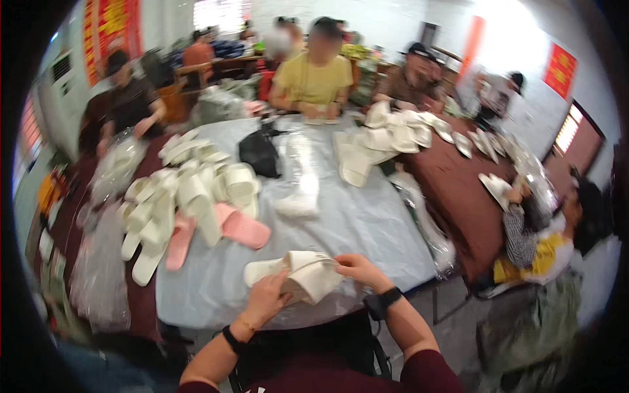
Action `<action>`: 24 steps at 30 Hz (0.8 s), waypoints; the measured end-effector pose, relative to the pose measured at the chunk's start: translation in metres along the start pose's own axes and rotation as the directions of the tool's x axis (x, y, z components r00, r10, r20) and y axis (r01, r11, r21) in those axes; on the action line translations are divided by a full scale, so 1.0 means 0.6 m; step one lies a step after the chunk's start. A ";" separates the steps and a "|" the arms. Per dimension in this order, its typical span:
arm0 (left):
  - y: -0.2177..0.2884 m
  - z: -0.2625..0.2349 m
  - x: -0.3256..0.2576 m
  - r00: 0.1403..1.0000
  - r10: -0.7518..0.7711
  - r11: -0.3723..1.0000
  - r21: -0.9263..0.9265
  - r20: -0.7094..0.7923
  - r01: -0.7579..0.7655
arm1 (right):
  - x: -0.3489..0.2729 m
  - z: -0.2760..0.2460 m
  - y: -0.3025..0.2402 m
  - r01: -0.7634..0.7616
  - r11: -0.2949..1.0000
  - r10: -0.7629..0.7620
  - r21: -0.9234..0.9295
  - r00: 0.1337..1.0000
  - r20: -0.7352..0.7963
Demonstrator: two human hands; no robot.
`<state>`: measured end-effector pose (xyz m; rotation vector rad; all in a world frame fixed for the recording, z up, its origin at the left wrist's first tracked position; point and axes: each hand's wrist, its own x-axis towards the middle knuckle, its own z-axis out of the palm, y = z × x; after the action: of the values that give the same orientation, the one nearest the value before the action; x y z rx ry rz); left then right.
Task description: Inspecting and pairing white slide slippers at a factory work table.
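Observation:
A pair of white slide slippers [311,280], or possibly one with a second behind it, lies sideways at the near edge of the table before me. My left hand [267,298] grips it from the near side, fingers curled against the strap. At the strap's right end, my right hand [360,270] pinches the edge between thumb and fingers. Beyond my left hand lie two pink slippers [244,226], toes toward me. Behind them a heap of white slippers [196,196] covers the table's left part.
A light grey sheet [367,229] covers the table. Farther off are a black bag [259,152], clear plastic wrap [301,164] and more white slippers [357,157]. Plastic bags [101,272] hang at the left. Co-workers sit around, one in yellow [314,82] opposite me.

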<state>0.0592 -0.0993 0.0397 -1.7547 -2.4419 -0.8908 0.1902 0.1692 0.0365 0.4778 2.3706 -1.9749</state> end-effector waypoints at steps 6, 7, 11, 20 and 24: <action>-0.002 -0.005 0.003 0.980 -0.152 0.976 -0.175 -0.131 0.128 | 0.018 0.000 0.024 -0.057 0.989 0.062 0.138 0.997 -0.036; 0.001 -0.014 0.002 0.967 -0.216 0.953 -0.246 -0.137 0.178 | 0.020 0.003 0.029 -0.083 0.966 0.097 0.246 0.994 -0.043; -0.002 -0.044 0.005 0.929 -0.295 0.894 -0.408 -0.224 0.186 | 0.015 -0.002 0.037 -0.099 0.906 0.177 0.411 0.971 -0.157; -0.005 -0.054 -0.014 0.801 -0.581 0.626 -0.708 -0.144 0.327 | 0.029 0.075 -0.004 0.162 0.949 -0.247 -0.271 0.917 -0.314; 0.006 -0.060 -0.012 0.796 -0.594 0.619 -0.699 -0.118 0.358 | 0.030 0.118 -0.017 0.004 0.916 -0.151 -0.400 0.929 -0.337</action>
<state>0.0539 -0.1210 0.0692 -0.8135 -2.5463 -2.1143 0.1582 0.1036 0.0282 0.7887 2.9564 -1.4642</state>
